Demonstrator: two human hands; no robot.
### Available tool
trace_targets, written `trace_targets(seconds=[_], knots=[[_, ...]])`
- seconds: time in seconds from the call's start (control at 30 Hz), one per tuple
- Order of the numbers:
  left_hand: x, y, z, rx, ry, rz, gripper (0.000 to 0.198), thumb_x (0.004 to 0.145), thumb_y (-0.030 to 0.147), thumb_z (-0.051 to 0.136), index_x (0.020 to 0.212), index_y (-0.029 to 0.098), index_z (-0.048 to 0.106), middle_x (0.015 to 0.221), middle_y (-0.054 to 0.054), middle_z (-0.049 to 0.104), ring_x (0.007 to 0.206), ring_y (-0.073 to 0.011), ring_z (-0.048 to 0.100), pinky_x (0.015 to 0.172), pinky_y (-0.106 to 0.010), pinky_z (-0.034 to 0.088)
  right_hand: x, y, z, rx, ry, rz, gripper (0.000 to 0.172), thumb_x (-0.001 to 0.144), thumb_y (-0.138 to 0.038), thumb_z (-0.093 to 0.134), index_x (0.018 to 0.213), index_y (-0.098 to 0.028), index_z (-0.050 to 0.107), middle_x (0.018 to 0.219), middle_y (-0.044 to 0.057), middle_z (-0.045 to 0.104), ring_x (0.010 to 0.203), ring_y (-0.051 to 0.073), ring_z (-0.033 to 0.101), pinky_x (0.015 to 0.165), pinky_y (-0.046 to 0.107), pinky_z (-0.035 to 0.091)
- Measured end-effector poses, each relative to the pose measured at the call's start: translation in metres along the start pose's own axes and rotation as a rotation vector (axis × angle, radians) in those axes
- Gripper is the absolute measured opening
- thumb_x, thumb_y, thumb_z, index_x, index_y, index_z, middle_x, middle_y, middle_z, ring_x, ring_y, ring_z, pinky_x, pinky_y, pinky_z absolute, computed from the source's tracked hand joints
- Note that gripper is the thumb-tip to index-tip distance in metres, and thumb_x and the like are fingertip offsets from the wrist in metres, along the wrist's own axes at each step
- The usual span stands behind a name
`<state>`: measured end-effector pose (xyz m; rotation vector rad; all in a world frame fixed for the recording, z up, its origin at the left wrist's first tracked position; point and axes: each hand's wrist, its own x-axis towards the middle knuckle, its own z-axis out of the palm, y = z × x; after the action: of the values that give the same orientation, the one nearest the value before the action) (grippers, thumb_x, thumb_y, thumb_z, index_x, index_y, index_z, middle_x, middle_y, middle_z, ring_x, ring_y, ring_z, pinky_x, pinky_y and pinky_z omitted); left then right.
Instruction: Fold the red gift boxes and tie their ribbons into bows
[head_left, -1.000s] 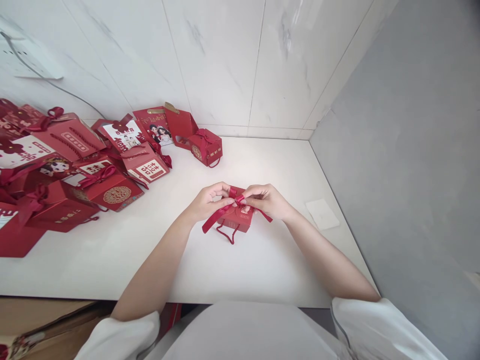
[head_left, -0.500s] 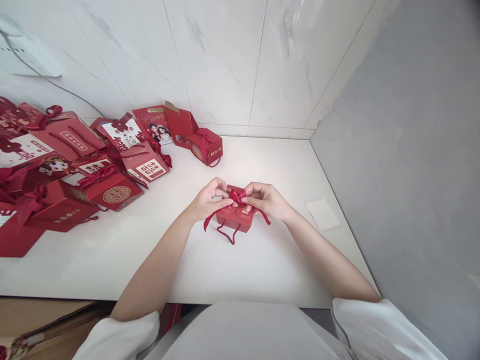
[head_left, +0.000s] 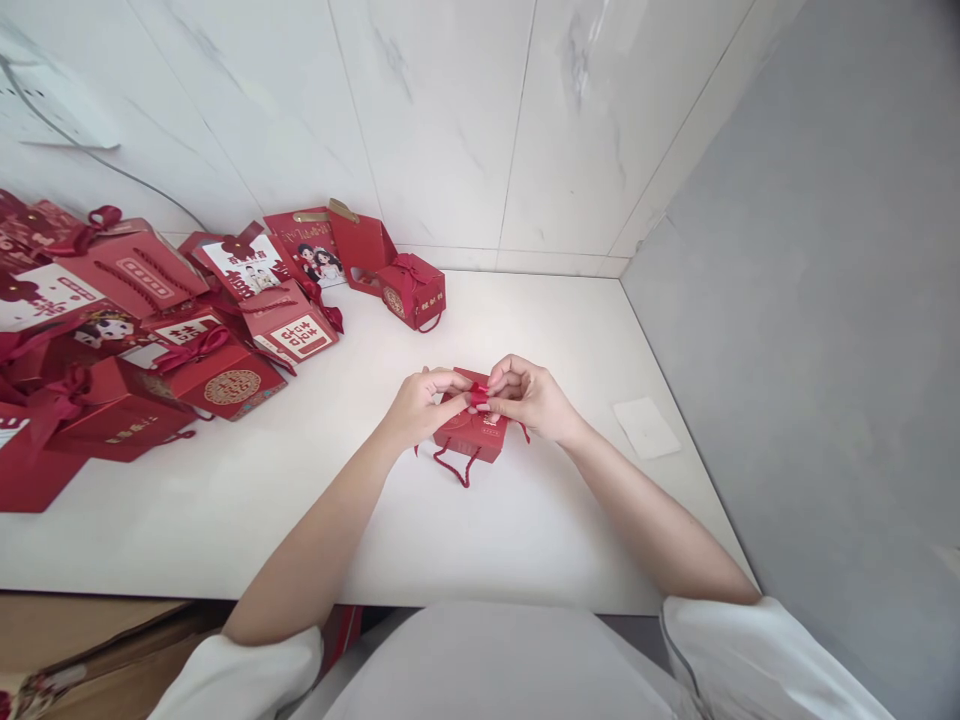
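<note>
A small red gift box (head_left: pixel 471 438) with gold print rests on the white table in front of me, its twisted rope handle (head_left: pixel 456 470) hanging toward me. On its top is a red ribbon bow (head_left: pixel 478 393). My left hand (head_left: pixel 429 405) pinches the bow from the left, thumb and fingers closed together. From the right, my right hand (head_left: pixel 531 400) pinches it too, fingers curled. The fingers hide much of the bow, and only short ends of the ribbon show at either side of the box.
Several red gift boxes (head_left: pixel 232 380) with bows crowd the table's left side. A red box (head_left: pixel 412 293) with a bow stands near the wall, beside an upright red card-like box (head_left: pixel 309 248). A white paper (head_left: pixel 646 428) lies at the right. A grey partition (head_left: pixel 840 330) borders the table there.
Both hands have shifted their hold on the bow, the left fingers now lying over its loop. The ribbon ends, spread out before, are now mostly behind the hands. The box has stayed put.
</note>
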<state>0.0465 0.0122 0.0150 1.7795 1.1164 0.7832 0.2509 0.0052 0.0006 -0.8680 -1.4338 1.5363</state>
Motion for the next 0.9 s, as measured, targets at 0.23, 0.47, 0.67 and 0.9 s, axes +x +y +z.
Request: trace_targets(seconds=[0.23,0.47,0.67,0.9], knots=[[-0.001,-0.005,-0.004,0.162,-0.007,0.168,0.012,0.083,0.025,0.061,0.084,0.023,0.073,0.097,-0.001,0.074,0.096,-0.0185,0.066,0.121,-0.051,0.014,0.000,-0.011,0.003,-0.162,0.051,0.091,0.040,0.074,-0.026,0.077,0.103,-0.024,0.050,0.071,-0.003,0.070,0.060,0.015,0.068,0.050,0.022,0.051],[0.000,-0.006,-0.010,0.066,-0.063,0.103,0.011,0.084,0.029,0.064,0.085,0.022,0.073,0.098,-0.003,0.075,0.097,-0.0192,0.067,0.122,-0.051,0.007,-0.002,-0.016,-0.002,-0.119,-0.065,0.105,0.028,0.079,-0.021,0.072,0.098,-0.022,0.051,0.078,0.000,0.069,0.071,0.015,0.070,0.053,0.022,0.053],[0.000,-0.003,-0.004,-0.035,-0.025,0.021,0.016,0.083,0.033,0.066,0.087,0.020,0.075,0.092,-0.005,0.075,0.091,-0.0202,0.067,0.113,-0.045,0.034,-0.002,-0.008,-0.007,-0.044,-0.089,0.085,0.018,0.083,-0.031,0.072,0.088,-0.017,0.063,0.080,0.004,0.071,0.069,0.013,0.067,0.054,0.021,0.050],[-0.001,-0.002,-0.004,-0.064,-0.015,-0.006,0.018,0.083,0.031,0.066,0.092,0.019,0.076,0.095,-0.005,0.074,0.091,-0.0201,0.067,0.095,-0.036,0.049,-0.005,-0.012,-0.003,-0.052,-0.074,0.096,0.026,0.081,-0.037,0.073,0.098,-0.017,0.070,0.091,0.007,0.074,0.082,0.018,0.070,0.063,0.027,0.057]])
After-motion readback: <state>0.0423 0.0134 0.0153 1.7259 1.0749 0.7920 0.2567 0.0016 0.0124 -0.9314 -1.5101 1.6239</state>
